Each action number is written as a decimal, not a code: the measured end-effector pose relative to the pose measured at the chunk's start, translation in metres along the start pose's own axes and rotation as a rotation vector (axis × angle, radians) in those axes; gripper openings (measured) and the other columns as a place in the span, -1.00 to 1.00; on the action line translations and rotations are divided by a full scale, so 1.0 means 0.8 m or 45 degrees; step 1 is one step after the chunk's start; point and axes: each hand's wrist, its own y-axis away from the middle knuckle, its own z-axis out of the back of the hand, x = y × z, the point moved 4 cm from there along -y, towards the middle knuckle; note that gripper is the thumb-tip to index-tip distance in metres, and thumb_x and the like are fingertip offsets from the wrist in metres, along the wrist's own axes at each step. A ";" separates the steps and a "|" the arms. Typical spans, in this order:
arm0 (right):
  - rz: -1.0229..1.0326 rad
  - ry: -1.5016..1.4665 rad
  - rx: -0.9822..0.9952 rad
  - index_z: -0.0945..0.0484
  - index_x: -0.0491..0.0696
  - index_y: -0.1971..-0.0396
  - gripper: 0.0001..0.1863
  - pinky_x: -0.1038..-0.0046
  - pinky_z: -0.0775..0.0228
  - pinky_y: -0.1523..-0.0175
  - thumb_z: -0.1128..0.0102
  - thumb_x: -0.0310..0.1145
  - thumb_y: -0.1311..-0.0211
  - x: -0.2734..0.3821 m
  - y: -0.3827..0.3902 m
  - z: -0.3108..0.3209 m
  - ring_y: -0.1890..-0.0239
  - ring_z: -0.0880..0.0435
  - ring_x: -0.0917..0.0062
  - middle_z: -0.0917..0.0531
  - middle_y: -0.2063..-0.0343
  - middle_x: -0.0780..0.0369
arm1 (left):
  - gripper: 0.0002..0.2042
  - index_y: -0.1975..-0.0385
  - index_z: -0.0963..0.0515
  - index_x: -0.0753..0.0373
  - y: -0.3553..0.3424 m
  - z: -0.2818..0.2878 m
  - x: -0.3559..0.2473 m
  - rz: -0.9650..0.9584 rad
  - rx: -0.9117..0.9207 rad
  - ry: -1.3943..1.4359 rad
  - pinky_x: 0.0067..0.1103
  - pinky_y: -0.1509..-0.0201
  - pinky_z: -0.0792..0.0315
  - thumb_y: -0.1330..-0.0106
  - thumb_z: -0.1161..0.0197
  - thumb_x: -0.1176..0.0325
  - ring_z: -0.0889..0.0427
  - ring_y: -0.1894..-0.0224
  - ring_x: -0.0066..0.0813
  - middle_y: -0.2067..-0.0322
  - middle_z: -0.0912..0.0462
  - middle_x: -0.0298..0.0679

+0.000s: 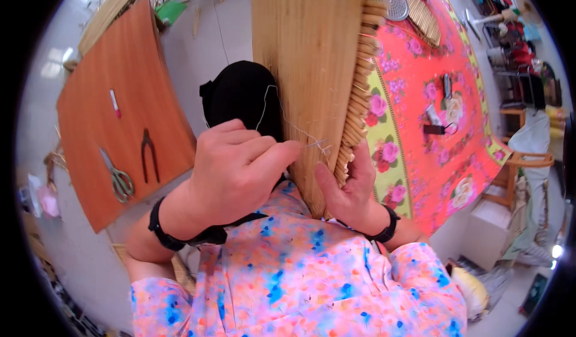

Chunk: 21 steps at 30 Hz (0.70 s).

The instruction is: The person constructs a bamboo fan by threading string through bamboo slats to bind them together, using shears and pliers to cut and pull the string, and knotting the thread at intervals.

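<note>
1. The left hand is curled into a loose fist, back uppermost, with thumb and forefinger pinching a thin needle. The needle points to the right, just over the face of the wooden board; whether its tip touches the wood I can't tell.

2. A fine white thread loops up beyond that hand and comes back down the board to a small tangle beside the needle.

3. The right hand grips the near end of the work along its right edge, thumb on the front, the other fingers wrapped around the outside and partly hidden.

4. Between them, the long wooden board stretches away from the person's lap. Its right edge is lined with a close row of straw-coloured stalks, which the right hand clasps near its lower end.

5. Just left of the board sits a rounded black shape; I can't make out what it is.

6. Further left, well apart from the hands, a reddish-brown panel carries scissors with pale green handles, dark pincers and a white-and-red marker.

7. To the right spreads a pink floral cloth with a yellow-green border, a ribbed straw-coloured piece lying toward its far end.

8. The person wears a dark band on each wrist and a bright patterned garment.
</note>
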 end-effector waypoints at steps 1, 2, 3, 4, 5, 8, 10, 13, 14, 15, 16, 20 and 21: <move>0.041 -0.008 0.000 -0.40 -0.27 -0.01 -0.52 0.40 -0.35 -0.07 -0.26 -0.55 -0.05 0.002 -0.002 -0.002 -0.05 -0.49 0.23 -0.49 0.03 -0.03 | -0.86 0.45 -0.57 0.23 0.000 0.000 -0.001 -0.010 -0.018 -0.024 -0.54 0.59 -0.20 0.05 -0.31 0.50 -0.44 0.68 -0.48 0.70 -0.44 -0.39; 0.082 -0.013 -0.011 -0.40 -0.26 -0.03 -0.50 0.40 -0.37 -0.06 -0.28 -0.55 -0.03 0.003 -0.003 -0.006 -0.05 -0.50 0.21 -0.50 0.02 -0.03 | -0.84 0.42 -0.60 0.24 0.001 0.001 0.001 -0.004 -0.024 0.020 -0.54 0.59 -0.17 0.05 -0.33 0.53 -0.40 0.69 -0.47 0.72 -0.41 -0.38; 0.121 -0.020 -0.015 -0.40 -0.24 -0.05 -0.47 0.41 -0.38 -0.05 -0.29 -0.54 -0.01 0.006 -0.005 -0.009 -0.05 -0.51 0.20 -0.50 0.02 -0.03 | -0.84 0.42 -0.60 0.26 0.000 0.004 0.001 0.032 0.009 0.018 -0.54 0.58 -0.17 0.04 -0.35 0.55 -0.40 0.70 -0.46 0.72 -0.41 -0.37; 0.206 0.026 -0.019 -0.40 -0.24 -0.06 -0.45 0.40 -0.39 -0.05 -0.30 -0.55 0.01 0.005 -0.011 -0.011 -0.04 -0.51 0.18 -0.50 0.03 -0.03 | -0.84 0.42 -0.61 0.27 0.000 0.006 0.002 0.061 0.044 0.015 -0.54 0.57 -0.18 0.04 -0.36 0.56 -0.39 0.70 -0.46 0.73 -0.41 -0.36; 0.284 0.072 -0.025 -0.41 -0.23 -0.08 -0.43 0.40 -0.40 -0.05 -0.31 -0.55 0.03 0.008 -0.013 -0.012 -0.03 -0.51 0.16 -0.50 0.03 -0.04 | -0.84 0.42 -0.61 0.28 0.000 0.010 0.003 0.094 0.083 0.010 -0.53 0.56 -0.18 0.03 -0.37 0.58 -0.39 0.70 -0.45 0.74 -0.40 -0.35; 0.268 -0.004 0.013 -0.41 -0.22 -0.08 -0.40 0.35 -0.39 -0.08 -0.32 -0.55 0.07 0.015 -0.013 -0.016 0.00 -0.49 0.13 -0.45 0.02 -0.02 | -0.84 0.41 -0.63 0.28 0.007 0.013 0.002 0.191 0.085 0.033 -0.54 0.56 -0.16 0.03 -0.37 0.58 -0.36 0.70 -0.45 0.73 -0.40 -0.34; 0.302 -0.065 0.017 -0.41 -0.22 -0.08 -0.41 0.30 -0.37 -0.08 -0.31 -0.55 0.07 0.012 -0.012 -0.018 0.04 -0.47 0.13 -0.42 0.00 0.00 | -0.85 0.41 -0.63 0.29 0.011 0.011 0.000 0.228 0.084 0.050 -0.54 0.56 -0.14 0.01 -0.37 0.59 -0.35 0.71 -0.47 0.74 -0.40 -0.35; 0.335 -0.144 -0.015 -0.40 -0.22 -0.07 -0.41 0.29 -0.38 -0.04 -0.30 -0.56 0.08 0.009 -0.011 -0.018 0.06 -0.47 0.11 -0.43 0.02 -0.01 | -0.85 0.39 -0.62 0.31 0.018 0.005 -0.003 0.271 0.017 0.058 -0.56 0.55 -0.15 -0.01 -0.36 0.60 -0.36 0.70 -0.49 0.73 -0.43 -0.35; 0.344 -0.148 -0.024 -0.40 -0.22 -0.07 -0.40 0.28 -0.38 -0.03 -0.30 -0.56 0.08 0.008 -0.012 -0.016 0.07 -0.47 0.11 -0.42 0.02 -0.01 | -0.85 0.38 -0.61 0.33 0.018 0.004 -0.007 0.279 0.031 0.057 -0.57 0.54 -0.16 -0.04 -0.36 0.61 -0.36 0.70 -0.51 0.71 -0.46 -0.35; 0.354 -0.153 -0.032 -0.40 -0.22 -0.07 -0.40 0.28 -0.38 -0.02 -0.30 -0.55 0.08 0.006 -0.012 -0.015 0.08 -0.46 0.10 -0.42 0.02 -0.01 | -0.85 0.38 -0.61 0.33 0.016 0.004 -0.008 0.282 0.041 0.040 -0.58 0.54 -0.16 -0.04 -0.36 0.61 -0.36 0.70 -0.51 0.71 -0.46 -0.35; 0.364 -0.157 -0.041 -0.39 -0.22 -0.07 -0.40 0.27 -0.39 -0.01 -0.30 -0.55 0.08 0.005 -0.012 -0.014 0.09 -0.46 0.10 -0.42 0.03 -0.01 | -0.85 0.38 -0.61 0.34 0.014 0.004 -0.009 0.285 0.052 0.022 -0.58 0.53 -0.16 -0.04 -0.36 0.61 -0.35 0.70 -0.51 0.71 -0.45 -0.34; 0.376 -0.123 -0.010 -0.40 -0.25 -0.08 -0.43 0.30 -0.37 -0.05 -0.30 -0.49 -0.01 0.001 -0.012 -0.012 0.07 -0.49 0.16 -0.43 -0.01 -0.02 | -0.87 0.40 -0.59 0.34 0.014 0.000 -0.014 0.333 0.050 -0.033 -0.57 0.50 -0.20 -0.05 -0.35 0.62 -0.35 0.68 -0.49 0.69 -0.45 -0.32; 0.374 -0.138 -0.009 -0.40 -0.25 -0.09 -0.43 0.29 -0.37 -0.05 -0.30 -0.49 0.00 0.002 -0.012 -0.011 0.07 -0.49 0.16 -0.43 -0.01 -0.02 | -0.87 0.40 -0.58 0.35 0.015 -0.001 -0.016 0.325 0.032 -0.040 -0.57 0.49 -0.21 -0.06 -0.34 0.62 -0.36 0.68 -0.48 0.69 -0.45 -0.31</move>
